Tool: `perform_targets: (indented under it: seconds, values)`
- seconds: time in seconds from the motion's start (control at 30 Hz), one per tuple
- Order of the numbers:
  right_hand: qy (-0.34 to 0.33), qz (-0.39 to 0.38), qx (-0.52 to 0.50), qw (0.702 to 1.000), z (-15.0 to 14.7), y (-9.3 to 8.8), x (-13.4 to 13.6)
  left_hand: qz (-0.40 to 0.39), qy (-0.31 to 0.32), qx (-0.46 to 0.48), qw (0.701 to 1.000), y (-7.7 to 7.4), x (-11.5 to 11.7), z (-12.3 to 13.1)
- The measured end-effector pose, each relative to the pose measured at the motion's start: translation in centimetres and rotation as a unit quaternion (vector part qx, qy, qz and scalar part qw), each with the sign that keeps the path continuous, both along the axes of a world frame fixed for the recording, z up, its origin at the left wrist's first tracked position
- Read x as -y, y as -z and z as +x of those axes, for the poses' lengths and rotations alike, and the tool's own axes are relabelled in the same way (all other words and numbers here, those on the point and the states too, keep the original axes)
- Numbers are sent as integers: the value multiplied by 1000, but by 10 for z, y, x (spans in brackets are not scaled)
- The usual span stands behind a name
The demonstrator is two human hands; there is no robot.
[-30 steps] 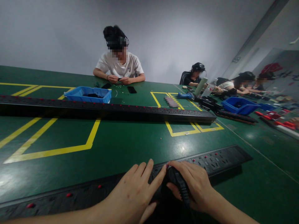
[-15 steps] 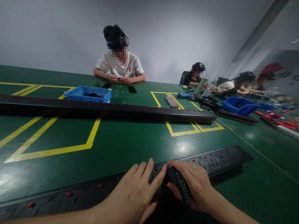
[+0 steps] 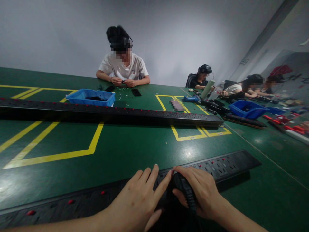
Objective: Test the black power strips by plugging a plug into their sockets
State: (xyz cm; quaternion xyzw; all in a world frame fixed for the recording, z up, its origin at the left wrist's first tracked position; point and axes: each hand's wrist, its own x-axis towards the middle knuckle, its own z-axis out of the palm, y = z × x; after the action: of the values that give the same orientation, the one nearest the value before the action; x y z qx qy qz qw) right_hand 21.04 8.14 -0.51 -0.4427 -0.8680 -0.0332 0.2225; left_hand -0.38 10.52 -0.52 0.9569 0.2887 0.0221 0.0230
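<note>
A long black power strip (image 3: 224,166) with red switches lies along the near edge of the green table (image 3: 135,145). My left hand (image 3: 137,201) rests on the strip with its fingers stretched out flat. Just to its right, my right hand (image 3: 201,190) is wrapped round a black plug (image 3: 184,188) whose cable runs back toward me. The plug sits on the strip between my two hands. What lies under my palms is hidden.
A second long power strip (image 3: 120,112) crosses the table's middle. Behind it stands a blue bin (image 3: 90,97), with a person in a white shirt (image 3: 123,66) seated opposite. At right are another blue bin (image 3: 247,109), tools, red parts and more seated people. Yellow lines mark the tabletop.
</note>
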Motion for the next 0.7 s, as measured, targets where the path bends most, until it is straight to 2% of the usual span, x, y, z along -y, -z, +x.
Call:
perform_targets:
  seconds: [0.7]
  values:
    - [3, -3, 1, 1000, -1, -1, 0, -16, -3, -9, 1000, -4, 0, 2]
